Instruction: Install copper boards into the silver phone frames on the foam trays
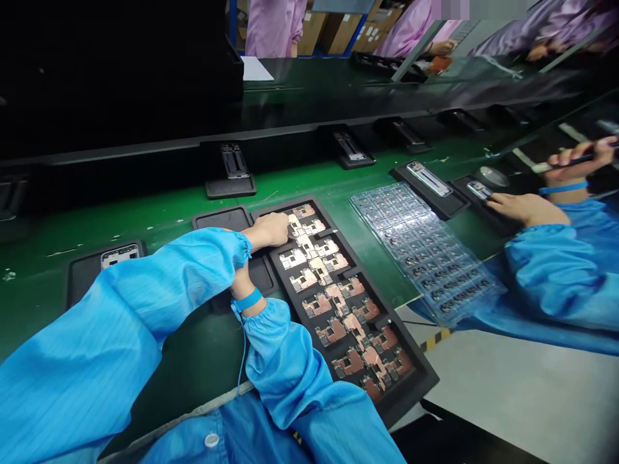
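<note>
Along a green counter (145, 193), a long black tray (411, 380) lies at an angle just right of the person's forearms, packed with copper-and-silver circuit boards (319, 290). The person's blue sleeves (82, 322) reach in from the near edge of the counter, one arm crossing above the other. The left hand (268, 231) sits at the tray's top end, fingers bunched and touching the uppermost boards; whether they pinch one is hard to say from this angle. The right hand (239, 277) is mostly tucked under the left forearm, so its state cannot be told. A blue wrist strap (247, 299) circles that wrist. Beside the tray lies a clear blister tray (425, 251) of small parts. Black fixtures (229, 190) along the counter hold phone frames (235, 161). Further right, a co-worker's hand (527, 209) rests against another phone frame (480, 190).
</note>
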The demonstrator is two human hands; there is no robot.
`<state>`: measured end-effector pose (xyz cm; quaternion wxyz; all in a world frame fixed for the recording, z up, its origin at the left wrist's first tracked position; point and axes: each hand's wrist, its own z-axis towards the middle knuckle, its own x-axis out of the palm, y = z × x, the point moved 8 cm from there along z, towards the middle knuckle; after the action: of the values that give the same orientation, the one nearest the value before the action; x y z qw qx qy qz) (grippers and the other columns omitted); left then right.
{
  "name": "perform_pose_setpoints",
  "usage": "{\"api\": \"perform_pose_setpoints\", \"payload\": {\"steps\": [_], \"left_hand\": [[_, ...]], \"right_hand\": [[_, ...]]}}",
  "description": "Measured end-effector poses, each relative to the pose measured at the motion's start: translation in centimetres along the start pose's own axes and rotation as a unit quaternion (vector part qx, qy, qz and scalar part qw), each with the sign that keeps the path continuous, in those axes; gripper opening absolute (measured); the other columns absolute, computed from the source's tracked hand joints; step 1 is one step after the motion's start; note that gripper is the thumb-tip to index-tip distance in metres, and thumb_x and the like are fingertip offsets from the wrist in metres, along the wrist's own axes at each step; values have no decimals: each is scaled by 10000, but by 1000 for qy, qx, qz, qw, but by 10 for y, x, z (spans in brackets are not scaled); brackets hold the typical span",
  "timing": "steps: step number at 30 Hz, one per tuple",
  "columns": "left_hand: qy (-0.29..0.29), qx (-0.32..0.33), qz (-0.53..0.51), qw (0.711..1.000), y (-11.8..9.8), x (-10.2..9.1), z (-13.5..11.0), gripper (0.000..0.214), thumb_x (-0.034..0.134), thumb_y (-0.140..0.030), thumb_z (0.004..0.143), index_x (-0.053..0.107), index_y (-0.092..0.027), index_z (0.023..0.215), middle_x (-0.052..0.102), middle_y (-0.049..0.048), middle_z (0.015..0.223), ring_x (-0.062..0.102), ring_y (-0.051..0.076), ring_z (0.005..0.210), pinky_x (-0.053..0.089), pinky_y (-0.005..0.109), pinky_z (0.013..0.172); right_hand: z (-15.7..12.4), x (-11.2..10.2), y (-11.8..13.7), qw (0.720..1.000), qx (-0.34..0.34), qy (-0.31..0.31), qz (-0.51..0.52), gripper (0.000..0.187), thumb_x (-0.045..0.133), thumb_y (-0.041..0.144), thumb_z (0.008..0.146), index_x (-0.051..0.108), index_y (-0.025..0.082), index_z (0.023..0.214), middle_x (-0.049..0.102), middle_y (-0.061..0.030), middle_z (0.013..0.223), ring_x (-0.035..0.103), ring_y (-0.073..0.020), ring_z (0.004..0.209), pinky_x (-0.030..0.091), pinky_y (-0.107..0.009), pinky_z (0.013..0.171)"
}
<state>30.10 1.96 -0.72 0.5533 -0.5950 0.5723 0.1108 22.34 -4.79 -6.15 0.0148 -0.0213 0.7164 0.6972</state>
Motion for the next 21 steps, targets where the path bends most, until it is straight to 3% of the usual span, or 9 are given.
{"api": "perform_pose_setpoints", "payload": {"steps": [3, 6, 8, 10, 13, 15, 18, 21], "left_hand": [[-82, 25, -70, 994, 7, -23, -21, 131, 701, -157, 908, 697, -185, 1035, 750, 82, 1068, 729, 242, 1077, 582, 342, 925], [-164, 41, -157, 973, 32, -51, -69, 344, 566, -107, 936, 600, -206, 1264, 744, 49, 1072, 764, 170, 932, 599, 270, 801], [-217, 43, -282, 933, 63, -67, -119, 346, 577, -147, 928, 591, -212, 1267, 728, 41, 1044, 761, 150, 781, 585, 240, 640], [-257, 31, -419, 870, 103, -71, -177, 263, 687, -222, 870, 659, -199, 1130, 709, 35, 929, 722, 150, 653, 529, 227, 501], [-281, -21, -530, 800, 157, -50, -257, 289, 820, -274, 783, 714, -206, 1043, 678, 7, 776, 618, 119, 539, 475, 219, 441], [-295, -67, -567, 766, 184, -26, -295, 351, 863, -280, 754, 715, -204, 1064, 699, 10, 791, 577, 94, 523, 471, 208, 451], [-309, -117, -581, 744, 203, 6, -324, 458, 869, -290, 763, 668, -180, 1159, 716, 7, 775, 596, 97, 557, 474, 189, 472], [-317, -134, -592, 729, 205, 20, -330, 461, 849, -278, 773, 639, -158, 1165, 697, -17, 713, 604, 95, 559, 469, 175, 479]], "right_hand": [[-3, 4, 11, 999, 6, -11, 39, 141, 687, 384, 854, 718, 271, 933, 761, -48, 852, 700, -269, 1058, 593, -431, 998], [-10, 12, 18, 997, 22, -6, 71, 125, 699, 360, 785, 669, 242, 762, 700, -39, 694, 697, -258, 800, 633, -399, 749], [-16, 16, 21, 995, 41, 3, 91, 184, 697, 382, 757, 641, 219, 692, 647, -25, 624, 636, -212, 634, 584, -349, 560], [-22, 19, 27, 992, 56, 20, 111, 222, 718, 409, 743, 682, 192, 720, 662, -26, 691, 598, -165, 596, 528, -293, 474], [-33, 27, 39, 986, 78, 57, 137, 264, 795, 429, 728, 777, 190, 838, 709, -51, 995, 630, -136, 708, 509, -233, 464], [-43, 39, 43, 978, 104, 93, 157, 246, 831, 427, 731, 806, 204, 832, 698, -53, 1088, 634, -129, 746, 506, -218, 465], [-59, 62, 44, 968, 132, 142, 160, 198, 859, 407, 744, 824, 216, 786, 713, -59, 1098, 638, -130, 761, 522, -221, 490], [-69, 81, 44, 973, 96, 173, 115, 135, 849, 370, 788, 835, 237, 771, 751, -66, 1056, 675, -163, 855, 559, -242, 573]]}}
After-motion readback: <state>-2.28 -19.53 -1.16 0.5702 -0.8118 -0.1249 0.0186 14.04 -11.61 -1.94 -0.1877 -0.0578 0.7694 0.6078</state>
